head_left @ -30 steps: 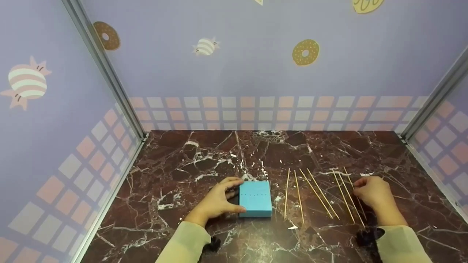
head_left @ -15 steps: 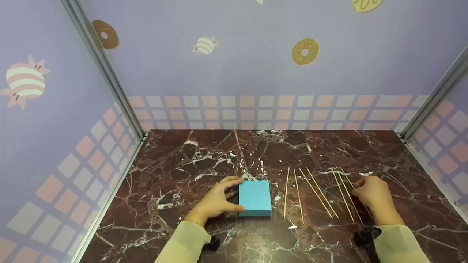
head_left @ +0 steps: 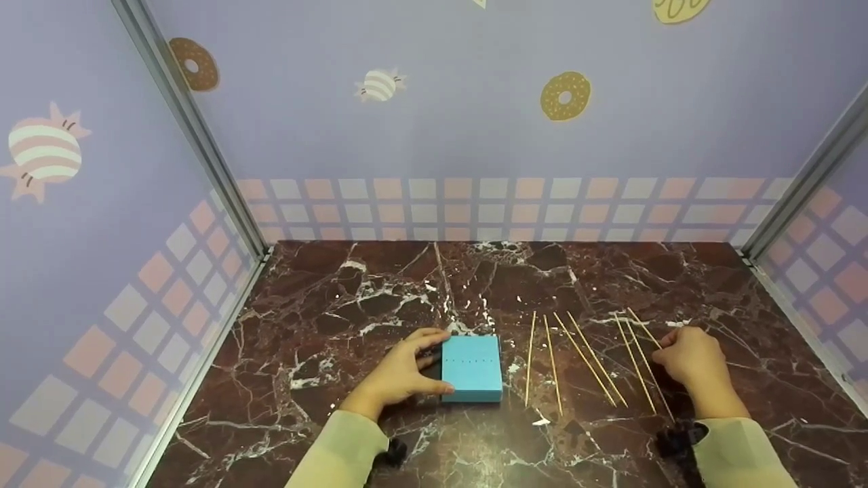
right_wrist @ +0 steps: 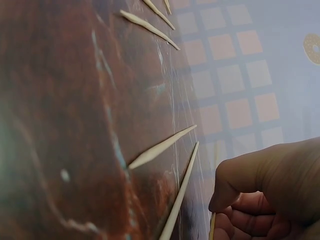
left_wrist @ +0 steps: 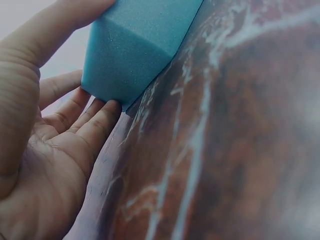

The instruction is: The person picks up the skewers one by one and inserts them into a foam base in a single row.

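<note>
Purple printed wall [head_left: 441,129] at back, dark marble table [head_left: 583,271] below. 2 hands over the table. Left hand [head_left: 403,369]: fingers at the far edge, thumb at the near corner, gripping the block from its left side. Right hand [head_left: 692,356]: thumb and bent finger pinching 1 thin stick, other fingers folded in. Blue block [head_left: 471,369] lies flat on the table, in front of the person, left of all the sticks. 6 loose sticks [head_left: 552,359] lie between block and right hand, 4 nearer the block, 2 just beside the hand. Pinched stick [head_left: 642,326] slants, its far end poking out past the fingertips. Step in hand looks like picking up that stick while the block is steadied. To do it well: light but firm pinch, raise it clear of the 2 neighbours so they don't roll, don't flex it, hold the block without shoving it. Thin stick probably twists easily if held by fingertips alone. Row of dark dots [head_left: 468,360] runs across the block top; too small to tell if holes or printed marks. Hidden: block's left side, behind the hand in the head view; thumb tip, cut off in the left wrist view; pinched stick's near end, behind the right hand in the head view, out of frame in the right wrist view. Can't tell if it touches the table.
</note>
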A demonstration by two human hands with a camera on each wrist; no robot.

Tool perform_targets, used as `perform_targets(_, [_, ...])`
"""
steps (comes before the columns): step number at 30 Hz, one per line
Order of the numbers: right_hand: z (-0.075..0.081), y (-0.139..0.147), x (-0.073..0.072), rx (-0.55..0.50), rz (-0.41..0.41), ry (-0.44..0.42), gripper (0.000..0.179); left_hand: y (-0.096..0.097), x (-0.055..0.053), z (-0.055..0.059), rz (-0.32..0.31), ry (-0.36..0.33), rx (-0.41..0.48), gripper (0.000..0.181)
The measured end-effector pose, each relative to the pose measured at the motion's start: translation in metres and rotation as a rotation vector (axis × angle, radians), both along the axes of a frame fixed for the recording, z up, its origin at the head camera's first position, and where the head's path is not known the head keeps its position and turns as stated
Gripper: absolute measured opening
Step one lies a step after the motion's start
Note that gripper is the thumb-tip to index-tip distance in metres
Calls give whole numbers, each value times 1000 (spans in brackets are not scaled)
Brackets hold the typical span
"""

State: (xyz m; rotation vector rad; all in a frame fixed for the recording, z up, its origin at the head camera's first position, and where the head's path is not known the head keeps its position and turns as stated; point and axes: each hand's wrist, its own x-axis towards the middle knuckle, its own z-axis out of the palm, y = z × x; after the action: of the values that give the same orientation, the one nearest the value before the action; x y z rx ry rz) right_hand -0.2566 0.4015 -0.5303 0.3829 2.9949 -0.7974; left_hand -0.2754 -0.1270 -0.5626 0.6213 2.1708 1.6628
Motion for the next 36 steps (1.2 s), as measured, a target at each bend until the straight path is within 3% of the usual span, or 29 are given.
perform_targets(11, [1,-4,6,21,-24,55,15,-1,2,1,-16,2,-10,101])
perform_targets(22, [13,-15,6,-22,-20,195,16,0,1,1,-3,24,-25,103])
perform_targets(36, [53,-68,-1,-275,34,326,15,0,1,0,-3,35,-26,101])
